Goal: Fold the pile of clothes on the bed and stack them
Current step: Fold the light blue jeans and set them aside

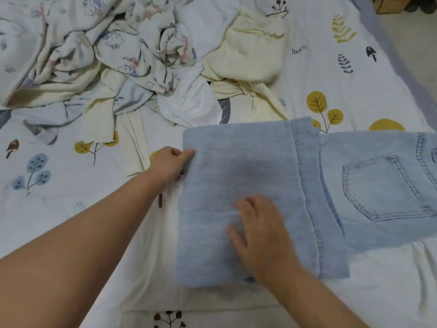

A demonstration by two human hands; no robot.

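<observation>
A pair of light blue jeans (369, 185) lies across the bed, its legs folded over toward the waist so the hem ends near the back pocket. My left hand (169, 165) pinches the folded left edge of the jeans between thumb and fingers. My right hand (257, 230) lies flat on the folded part, fingers spread and pressing it down. A jumbled pile of clothes (132, 58) sits at the far left: cartoon-print white pieces, cream ribbed tops and a pale blue garment. A white folded cloth (165, 268) lies under the jeans.
The bed sheet (354, 74) is white with printed yellow and blue leaves and mushrooms. Its right edge runs diagonally at the far right, with floor and a brown box (387, 4) beyond. Bare sheet shows at the near left and near right.
</observation>
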